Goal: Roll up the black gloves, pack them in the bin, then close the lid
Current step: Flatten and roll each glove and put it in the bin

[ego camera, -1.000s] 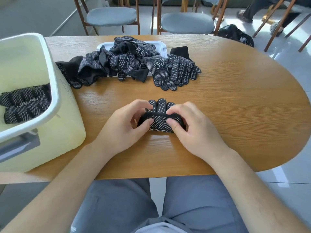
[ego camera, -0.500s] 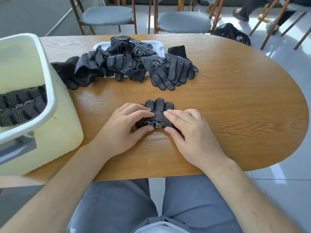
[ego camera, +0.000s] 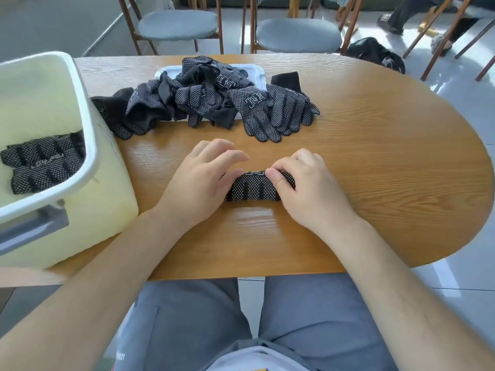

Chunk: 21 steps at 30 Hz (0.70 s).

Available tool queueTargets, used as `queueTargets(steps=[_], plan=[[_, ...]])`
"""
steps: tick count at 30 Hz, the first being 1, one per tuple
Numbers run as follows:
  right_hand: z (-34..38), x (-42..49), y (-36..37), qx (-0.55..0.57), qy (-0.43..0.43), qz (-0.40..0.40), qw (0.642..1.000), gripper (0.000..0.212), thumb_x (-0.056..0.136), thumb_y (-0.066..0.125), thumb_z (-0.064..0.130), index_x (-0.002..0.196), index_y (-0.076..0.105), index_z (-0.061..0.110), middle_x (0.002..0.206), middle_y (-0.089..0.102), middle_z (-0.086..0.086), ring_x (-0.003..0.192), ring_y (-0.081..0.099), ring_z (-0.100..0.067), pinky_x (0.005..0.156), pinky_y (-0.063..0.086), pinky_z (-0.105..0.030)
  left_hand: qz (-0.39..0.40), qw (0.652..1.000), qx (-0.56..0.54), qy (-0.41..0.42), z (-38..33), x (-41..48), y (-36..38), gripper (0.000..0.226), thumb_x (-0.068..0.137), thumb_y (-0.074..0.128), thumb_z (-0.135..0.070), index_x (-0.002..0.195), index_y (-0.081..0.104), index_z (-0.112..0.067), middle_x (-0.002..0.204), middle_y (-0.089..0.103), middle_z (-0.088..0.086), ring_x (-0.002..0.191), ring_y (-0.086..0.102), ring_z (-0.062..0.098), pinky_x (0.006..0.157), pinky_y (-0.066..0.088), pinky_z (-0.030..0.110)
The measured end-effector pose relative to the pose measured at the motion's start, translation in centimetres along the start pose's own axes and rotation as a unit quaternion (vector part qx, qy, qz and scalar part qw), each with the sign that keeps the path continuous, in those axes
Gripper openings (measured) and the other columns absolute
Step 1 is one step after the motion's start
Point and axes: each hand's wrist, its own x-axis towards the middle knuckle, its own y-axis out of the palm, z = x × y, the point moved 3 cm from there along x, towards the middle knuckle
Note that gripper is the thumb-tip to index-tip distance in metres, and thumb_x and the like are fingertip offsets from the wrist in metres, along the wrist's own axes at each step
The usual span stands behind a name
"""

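1 rolled glove (ego camera: pixel 253 188): the right hand (ego camera: pixel 310 188) curls its fingers over it, while the left hand (ego camera: pixel 198 183) has its fingers loosely straight beside it. Beyond the fingertips lies 1 glove pile (ego camera: pixel 209 100), with 1 bin (ego camera: pixel 89 135) to the left. There is a wooden table (ego camera: pixel 375 156) and 2 chairs (ego camera: pixel 178 24).

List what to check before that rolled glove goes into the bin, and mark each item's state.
1. Roll finished: ok; the rolled glove lies compact on the table.
2. Right hand grip: ok; its fingers curl over the rolled glove.
3. Left hand grip: not ok; it only touches the left end, fingers loose.
4. Bin open: ok; no lid on it.
5. Room in bin: ok; the packed gloves cover only part of its floor.
6. Lid ready: cannot tell; a white tray lies under the glove pile.
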Motion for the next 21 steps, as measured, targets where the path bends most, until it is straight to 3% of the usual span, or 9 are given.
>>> queueTargets(steps=[2,5,9,12,15,18,21], plan=[[-0.4,0.9,0.0,-0.008,0.035,0.015,0.999,0.034,0.101,0.053,0.052,0.107,0.074,0.026,0.099,0.053,0.004,0.107,0.050,-0.020,0.084,0.042,-0.033,-0.016,0.999,0.021,0.040,-0.1,0.1,0.0,0.023,0.101,0.062,-0.030,0.109,0.074,-0.012,0.103,0.070,0.000,0.098,0.061,0.027,0.085,0.052,0.043],[-0.8,1.0,-0.7,0.012,0.098,0.028,0.995,0.040,0.096,0.052,0.065,0.095,0.068,0.028,0.084,0.059,0.007,0.090,0.059,-0.019,0.075,0.046,-0.034,0.020,0.998,0.036,0.049,-0.3,-1.0,0.0,0.042,0.095,0.064,-0.053,0.111,0.074,-0.016,0.097,0.068,-0.004,0.095,0.061,0.021,0.078,0.053,0.043],[-0.5,0.7,-1.1,0.019,0.134,0.070,0.988,0.043,0.096,0.045,0.069,0.097,0.062,0.030,0.072,0.072,0.007,0.077,0.068,-0.012,0.074,0.052,-0.032,0.017,0.999,0.024,0.025,0.1,-1.8,0.5,0.046,0.092,0.063,-0.053,0.114,0.073,-0.014,0.097,0.066,-0.002,0.091,0.060,0.023,0.079,0.053,0.043],[0.7,0.7,-0.7,0.205,0.193,0.148,0.948,0.033,0.100,0.052,0.056,0.108,0.054,0.024,0.067,0.076,0.004,0.060,0.074,-0.016,0.057,0.053,-0.029,-0.005,1.000,0.013,0.016,-0.3,-1.8,0.8,0.044,0.092,0.066,-0.048,0.113,0.073,-0.010,0.094,0.064,0.002,0.087,0.059,0.024,0.082,0.051,0.036],[1.4,0.6,-0.2,0.371,0.239,0.172,0.881,0.033,0.102,0.059,0.039,0.123,0.047,0.015,0.080,0.079,-0.009,0.068,0.078,-0.025,0.043,0.048,-0.026,-0.012,1.000,-0.020,-0.017,-0.7,-2.1,0.6,0.044,0.091,0.069,-0.046,0.117,0.070,-0.011,0.103,0.063,0.001,0.095,0.060,0.022,0.088,0.050,0.035],[1.4,0.4,0.0,0.433,0.238,0.156,0.855,0.030,0.103,0.061,0.031,0.124,0.048,0.014,0.088,0.079,-0.012,0.074,0.078,-0.025,0.047,0.053,-0.027,-0.050,0.991,-0.030,-0.123,-2.0,-2.9,-1.0,0.062,0.082,0.078,-0.047,0.133,0.057,-0.018,0.112,0.056,0.001,0.106,0.055,0.020,0.098,0.042,0.027],[1.1,0.4,-0.4,0.452,0.229,0.132,0.852,0.031,0.102,0.062,0.031,0.125,0.049,0.015,0.089,0.080,-0.008,0.076,0.078,-0.024,0.050,0.053,-0.027,-0.039,0.943,-0.087,-0.318,-3.5,-3.5,-2.7,0.076,0.081,0.074,-0.056,0.141,0.037,-0.030,0.081,0.061,-0.004,0.074,0.057,0.007,0.072,0.045,0.023]])
